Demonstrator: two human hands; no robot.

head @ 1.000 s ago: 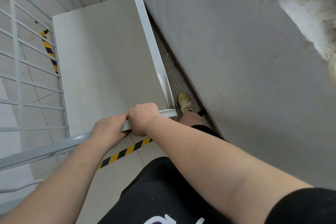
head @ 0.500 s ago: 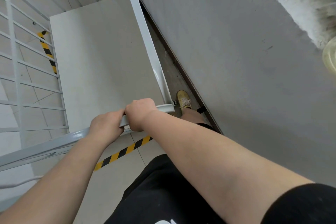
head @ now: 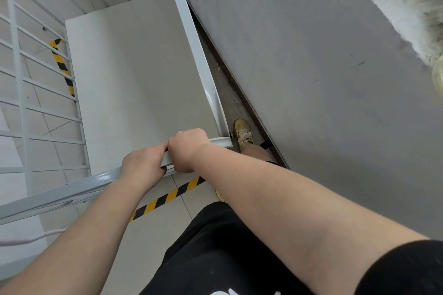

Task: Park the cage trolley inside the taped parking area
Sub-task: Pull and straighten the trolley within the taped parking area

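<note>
Closest to the camera, bottom of the frame, you get black shorts and two bare forearms reaching up toward the middle. Both hands sit side by side on the top rail of the cage trolley — the left hand has its grip curled over the grey bar, and the right hand is wrapped around it just beside, knuckles nearly touching the left.

Under the hands, a strip of yellow-and-black tape runs diagonally across the tiled floor, lower centre. A yellow sneaker shows just right of the trolley's near corner, squeezed between the trolley and the grey wall that fills the right side.

The trolley itself takes up the middle and left of the frame: a pale flat base, a white side rail running up toward the top centre close along the wall, and wire bars on the left. Through those bars, in the upper left, there's another piece of striped tape on the floor — just beside the base's left edge. Can't tell if the wheels are inside the lines.
</note>
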